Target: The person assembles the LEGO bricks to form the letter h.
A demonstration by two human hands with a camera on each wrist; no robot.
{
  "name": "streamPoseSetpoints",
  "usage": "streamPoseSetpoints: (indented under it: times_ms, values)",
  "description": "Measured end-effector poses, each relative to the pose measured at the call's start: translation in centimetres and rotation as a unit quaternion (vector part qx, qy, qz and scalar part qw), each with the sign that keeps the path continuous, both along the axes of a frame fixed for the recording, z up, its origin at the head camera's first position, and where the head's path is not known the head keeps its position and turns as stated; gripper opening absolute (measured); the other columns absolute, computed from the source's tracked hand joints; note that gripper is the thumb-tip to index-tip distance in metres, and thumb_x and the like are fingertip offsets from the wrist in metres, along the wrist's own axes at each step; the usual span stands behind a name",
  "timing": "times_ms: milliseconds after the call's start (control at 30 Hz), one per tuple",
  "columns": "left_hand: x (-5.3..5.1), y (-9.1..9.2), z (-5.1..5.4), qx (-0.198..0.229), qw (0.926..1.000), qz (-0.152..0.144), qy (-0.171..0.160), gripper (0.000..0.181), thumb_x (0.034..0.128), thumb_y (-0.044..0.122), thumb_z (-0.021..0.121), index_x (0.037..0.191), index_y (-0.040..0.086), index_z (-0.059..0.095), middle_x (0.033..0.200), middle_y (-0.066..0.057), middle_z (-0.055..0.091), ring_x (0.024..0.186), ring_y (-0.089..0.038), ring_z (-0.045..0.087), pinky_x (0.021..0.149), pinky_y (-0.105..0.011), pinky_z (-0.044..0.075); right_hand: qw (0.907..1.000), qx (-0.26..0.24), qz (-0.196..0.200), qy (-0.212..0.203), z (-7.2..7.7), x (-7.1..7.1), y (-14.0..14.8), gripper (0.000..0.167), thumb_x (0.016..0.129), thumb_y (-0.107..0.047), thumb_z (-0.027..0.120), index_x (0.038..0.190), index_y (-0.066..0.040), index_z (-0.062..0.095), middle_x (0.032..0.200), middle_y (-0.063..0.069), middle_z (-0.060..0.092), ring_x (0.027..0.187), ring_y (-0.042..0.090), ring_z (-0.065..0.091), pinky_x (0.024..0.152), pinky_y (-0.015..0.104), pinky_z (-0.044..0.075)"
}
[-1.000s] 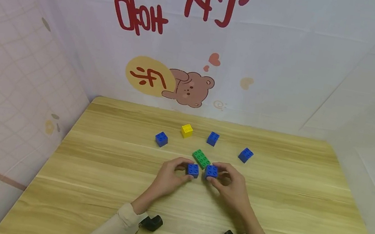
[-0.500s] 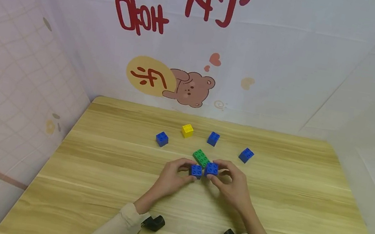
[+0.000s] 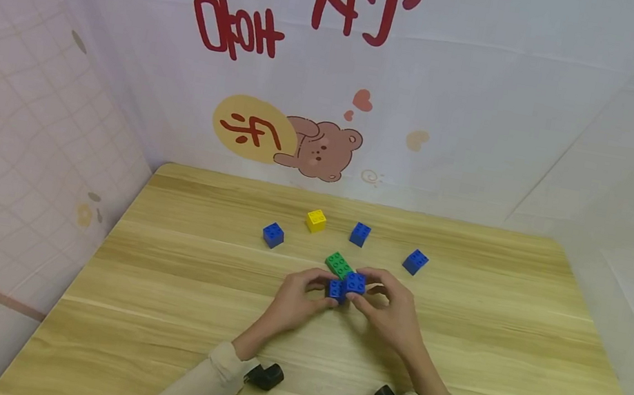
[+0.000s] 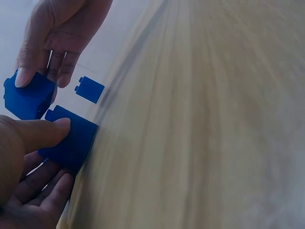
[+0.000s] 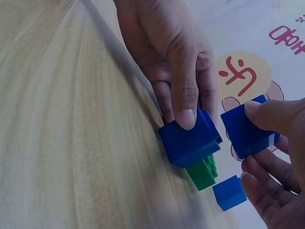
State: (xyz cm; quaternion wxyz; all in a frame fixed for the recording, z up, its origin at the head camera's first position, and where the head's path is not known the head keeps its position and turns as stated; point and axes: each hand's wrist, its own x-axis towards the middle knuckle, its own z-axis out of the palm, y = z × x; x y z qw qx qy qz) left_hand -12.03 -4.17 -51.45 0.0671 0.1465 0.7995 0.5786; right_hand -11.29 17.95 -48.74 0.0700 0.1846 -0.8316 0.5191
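My left hand (image 3: 296, 300) pinches a blue toy brick (image 4: 71, 140) between thumb and fingers, low at the table. My right hand (image 3: 393, 308) pinches a second blue brick (image 3: 356, 283), raised slightly above the first and partly covering it in the head view. In the right wrist view a small gap shows between the left hand's brick (image 5: 190, 140) and the right hand's brick (image 5: 250, 126). Just beyond both hands lies a longer green brick (image 3: 338, 265), its near end hidden behind the held bricks.
Farther back on the wooden table (image 3: 187, 260) stand a yellow brick (image 3: 316, 220) and three blue bricks: one at left (image 3: 273, 235), a middle one (image 3: 360, 234) and one at right (image 3: 416, 261). A printed cloth wall (image 3: 466, 97) rises behind the table.
My left hand has slid its blue brick to the right, toward the other. My right hand has brought its brick slightly left and up, so it now overlaps the left one in view.
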Motion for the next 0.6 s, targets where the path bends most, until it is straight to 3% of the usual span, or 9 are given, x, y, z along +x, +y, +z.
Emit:
streamPoseSetpoints:
  times_ms: [300, 600]
  values:
    - [-0.09, 0.4, -0.04, -0.001, 1.0, -0.004, 0.003, 0.038, 0.09, 0.011, 0.079, 0.127, 0.008, 0.069, 0.129, -0.012, 0.07, 0.118, -0.025, 0.07, 0.104, -0.033, 0.057, 1.0, -0.004, 0.008, -0.004, -0.11, -0.08, -0.46, 0.042, 0.086, -0.014, 0.083, 0.126, -0.01, 0.068, 0.118, 0.002, 0.073, 0.106, 0.02, 0.067, 0.084, 0.041, 0.063]
    - [-0.24, 0.5, -0.19, 0.003, 0.9999, -0.011, 0.004, 0.04, 0.0901, 0.013, 0.08, 0.128, 0.006, 0.068, 0.13, -0.013, 0.07, 0.117, -0.025, 0.07, 0.104, -0.032, 0.057, 0.9999, 0.003, 0.002, -0.011, -0.55, -0.01, -0.83, 0.045, 0.084, -0.007, 0.084, 0.126, -0.006, 0.067, 0.124, 0.006, 0.072, 0.107, 0.022, 0.068, 0.084, 0.045, 0.062]
